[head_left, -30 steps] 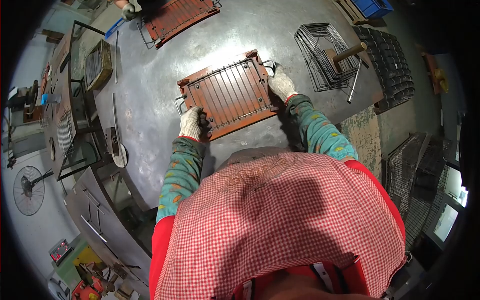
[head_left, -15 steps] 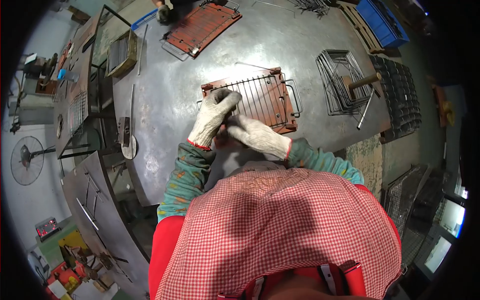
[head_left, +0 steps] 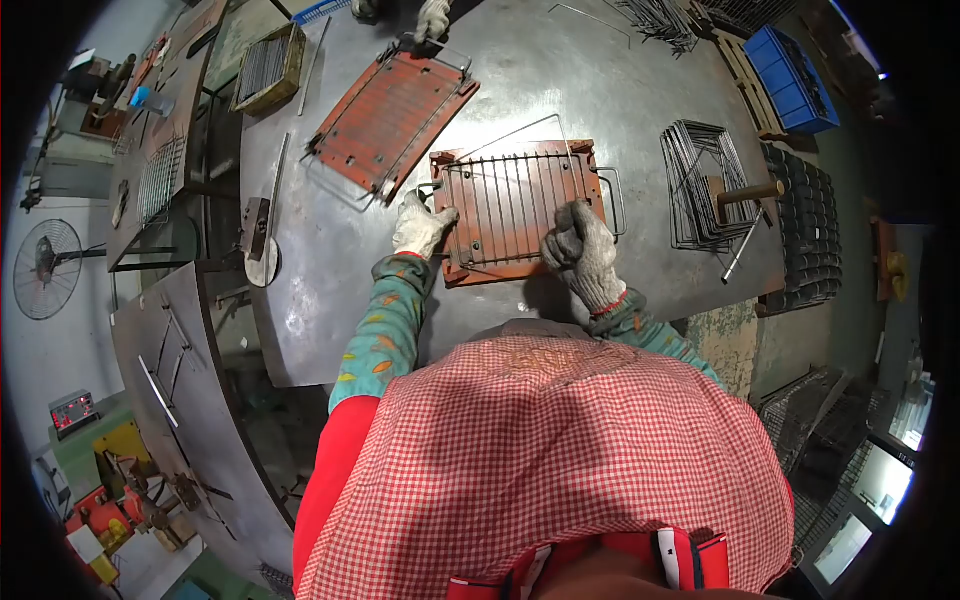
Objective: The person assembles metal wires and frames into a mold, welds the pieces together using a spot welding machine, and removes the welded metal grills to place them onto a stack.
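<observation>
"Where is the piece now?"

"The red-brown plate lies flat on the worktop, in front of the person. Parallel wires lie over it, and a looped handle stands out at its right side."

"And which step is in hand, in your opinion?"

"I judge that the wires on the plate are being arranged. A thin bent wire reaches past the far edge, and one side of it runs down toward the right hand. This handling calls for a steady plate and a fine touch."

"How are the fingers?"

"On the right hand they are curled and narrow, above the near right part of the plate; I cannot tell if they pinch the wire. The left hand is at the left edge, thumb and first finger apart; whether it grips there, I cannot tell."

"Is something in the way?"

"The bent wire crosses over the far side. Beyond, another person's gloved hand is at a second plate, near to this one. The stack of wire frames and the hammer are to the right, apart from the hands."
</observation>
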A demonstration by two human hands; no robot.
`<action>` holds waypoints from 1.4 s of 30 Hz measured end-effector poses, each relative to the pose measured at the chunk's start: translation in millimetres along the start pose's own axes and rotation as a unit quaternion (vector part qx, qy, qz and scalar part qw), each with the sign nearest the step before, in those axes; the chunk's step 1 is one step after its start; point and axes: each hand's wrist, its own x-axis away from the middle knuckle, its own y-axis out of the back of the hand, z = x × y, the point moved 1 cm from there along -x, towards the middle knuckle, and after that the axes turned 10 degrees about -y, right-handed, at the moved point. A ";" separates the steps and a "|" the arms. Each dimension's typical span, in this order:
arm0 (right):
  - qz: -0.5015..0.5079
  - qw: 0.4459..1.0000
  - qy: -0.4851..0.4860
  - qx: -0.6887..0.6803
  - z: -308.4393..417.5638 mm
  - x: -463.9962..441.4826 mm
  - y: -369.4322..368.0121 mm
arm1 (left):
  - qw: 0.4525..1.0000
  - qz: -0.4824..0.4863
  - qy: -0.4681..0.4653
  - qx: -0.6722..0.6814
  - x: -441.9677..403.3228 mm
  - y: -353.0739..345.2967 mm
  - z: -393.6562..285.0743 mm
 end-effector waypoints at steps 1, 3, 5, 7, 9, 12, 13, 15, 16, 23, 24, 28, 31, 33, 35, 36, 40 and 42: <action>-0.024 1.000 0.010 -0.002 -0.6 2.5 2.4 | 1.000 -0.016 -0.001 -0.013 0.5 -1.5 -3.6; -0.033 0.999 0.011 -0.006 -4.5 8.9 1.9 | 0.999 -0.027 0.001 -0.027 2.0 -6.2 -3.3; -0.050 0.998 0.033 0.004 -6.3 14.5 -4.3 | 0.999 -0.034 -0.007 -0.019 -0.1 -4.6 -7.4; -0.083 0.996 0.019 -0.006 -8.9 14.8 -7.2 | 1.000 -0.029 0.000 -0.012 1.0 -2.9 -9.4; -0.105 0.994 0.034 0.004 -5.9 10.1 -9.0 | 0.999 -0.036 -0.011 -0.009 1.6 -3.3 -5.8; -0.113 0.993 0.026 -0.003 2.8 -3.5 -11.2 | 0.998 -0.056 -0.023 -0.015 6.7 1.1 -17.0; -0.136 0.990 0.018 -0.017 5.0 -6.6 -11.6 | 0.997 -0.064 -0.026 -0.020 5.4 1.9 -18.3; -0.116 0.993 0.020 -0.029 3.3 -6.0 -9.5 | 0.999 -0.038 -0.001 -0.030 1.5 2.6 -18.7; -0.138 0.990 0.017 -0.021 1.4 -4.1 -13.5 | 0.998 -0.044 -0.011 -0.042 0.6 0.3 -15.6; -0.132 0.991 0.033 0.000 0.3 -5.1 -9.5 | 0.998 0.046 0.018 0.037 -17.2 1.1 16.0; -0.126 0.992 0.026 -0.007 0.5 -4.6 -8.3 | 0.999 0.026 0.011 0.039 -15.7 0.6 14.7; -0.125 0.992 0.017 -0.002 1.1 -1.4 -21.5 | 0.997 -0.001 0.041 0.072 -7.3 5.7 -2.3; -0.112 0.989 0.052 0.079 -9.5 -3.1 -28.1 | 1.000 0.022 0.004 0.013 0.6 11.0 -12.0; -0.096 0.987 0.048 0.116 -11.2 -2.2 -24.8 | 0.998 -0.003 -0.027 0.054 7.1 11.2 -21.7; -0.112 0.973 0.083 0.182 -9.6 -7.0 -4.1 | 0.998 -0.055 0.025 -0.022 0.0 -4.0 -7.8; -0.160 0.910 0.183 0.335 -11.3 -17.8 23.4 | 0.997 -0.067 0.030 -0.009 3.3 -4.4 -9.7; -0.369 0.879 0.060 0.297 10.5 0.4 126.1 | 0.995 -0.088 0.043 0.017 4.7 -11.6 -7.7; -0.391 0.851 0.041 0.348 34.3 48.1 73.7 | 0.996 -0.076 0.048 0.018 13.7 -6.5 -16.1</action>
